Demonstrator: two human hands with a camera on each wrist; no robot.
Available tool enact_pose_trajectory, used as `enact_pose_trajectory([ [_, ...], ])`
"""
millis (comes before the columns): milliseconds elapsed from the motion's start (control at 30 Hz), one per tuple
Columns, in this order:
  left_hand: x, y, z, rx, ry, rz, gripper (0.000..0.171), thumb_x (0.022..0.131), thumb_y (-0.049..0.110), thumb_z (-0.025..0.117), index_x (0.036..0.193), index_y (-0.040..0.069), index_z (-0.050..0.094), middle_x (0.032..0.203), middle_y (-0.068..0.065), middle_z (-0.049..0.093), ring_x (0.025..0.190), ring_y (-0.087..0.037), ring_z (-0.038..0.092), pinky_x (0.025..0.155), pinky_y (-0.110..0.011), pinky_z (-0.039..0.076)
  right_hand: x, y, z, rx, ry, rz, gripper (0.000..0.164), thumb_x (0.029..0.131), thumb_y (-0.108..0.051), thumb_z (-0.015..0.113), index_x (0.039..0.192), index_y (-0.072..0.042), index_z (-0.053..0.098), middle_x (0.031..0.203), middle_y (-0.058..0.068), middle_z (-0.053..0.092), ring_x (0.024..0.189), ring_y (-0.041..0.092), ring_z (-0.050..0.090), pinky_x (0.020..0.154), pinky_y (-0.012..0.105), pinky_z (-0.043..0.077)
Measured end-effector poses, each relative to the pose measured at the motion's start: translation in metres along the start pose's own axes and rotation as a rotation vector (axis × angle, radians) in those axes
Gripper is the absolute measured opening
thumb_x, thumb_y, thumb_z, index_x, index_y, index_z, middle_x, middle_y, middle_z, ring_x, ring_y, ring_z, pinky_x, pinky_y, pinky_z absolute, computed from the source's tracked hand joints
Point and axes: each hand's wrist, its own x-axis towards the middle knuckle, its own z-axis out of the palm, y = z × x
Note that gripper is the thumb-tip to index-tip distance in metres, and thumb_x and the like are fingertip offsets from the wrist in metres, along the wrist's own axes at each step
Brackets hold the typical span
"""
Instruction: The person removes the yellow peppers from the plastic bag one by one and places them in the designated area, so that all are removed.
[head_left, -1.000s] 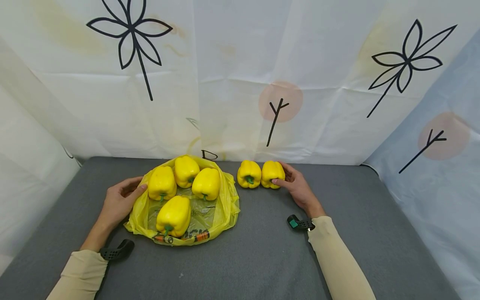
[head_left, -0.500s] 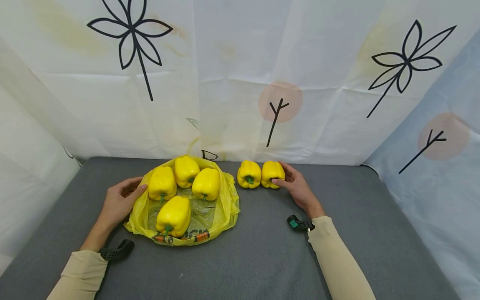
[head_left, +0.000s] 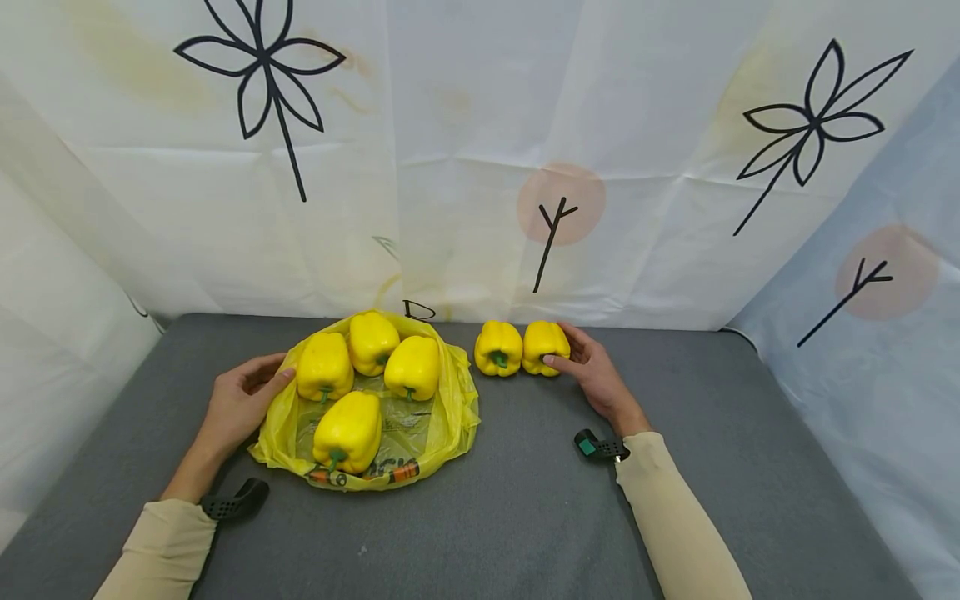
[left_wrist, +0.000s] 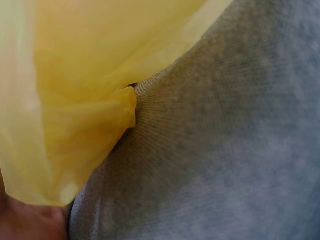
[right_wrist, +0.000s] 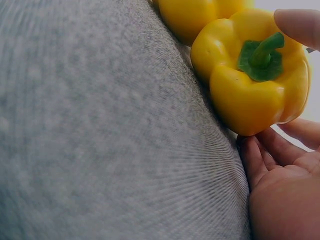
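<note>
In the head view a yellow plastic bag (head_left: 453, 425) lies spread wide on the table at centre left. Several yellow bell peppers sit in it, one of them a front pepper (head_left: 347, 432). My left hand (head_left: 238, 404) pinches the bag's left rim between thumb and fingers; thin folded film (left_wrist: 85, 125) fills much of the left wrist view. To the right of the bag, two more peppers stand side by side. My right hand (head_left: 596, 375) grips the outer pepper (head_left: 545, 347), thumb near its green stem and fingers round its far side. The neighbouring pepper (head_left: 498, 348) stands just left of it.
A grey cloth covers the table (head_left: 510, 517). Behind its back edge hangs a white curtain (head_left: 465, 125) with flower and tree prints, close behind the peppers. A bluish printed curtain (head_left: 885, 400) hangs along the right side, and a white one on the left.
The pepper in the right hand has shifted very slightly upward. Otherwise both hands, the bag and the other peppers stay as they were.
</note>
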Motion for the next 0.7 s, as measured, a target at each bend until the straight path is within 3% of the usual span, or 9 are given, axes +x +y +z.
enact_pose_trajectory([
  [500,0.001,0.000,0.000,0.017,0.001,-0.008,0.045,0.103,0.026,0.062,0.138,-0.002,0.059,0.116,-0.002,0.063,0.092,0.010,0.057,0.076,-0.007,0.048,-0.003,-0.007,-0.001,-0.036,0.087,-0.072,0.074,0.099,-0.004,0.065,0.160,0.002,0.023,0.161,0.021,0.029,0.150,0.034,0.026,0.120,0.050,0.024],
  [700,0.000,0.001,0.000,0.008,0.006,0.002,0.044,0.103,0.025,0.063,0.137,-0.003,0.060,0.112,0.004,0.063,0.091,0.009,0.058,0.076,-0.008,0.049,-0.004,-0.015,-0.005,-0.035,0.098,-0.127,0.074,0.098,-0.002,0.066,0.159,0.002,0.025,0.161,0.019,0.031,0.148,0.035,0.030,0.120,0.049,0.027],
])
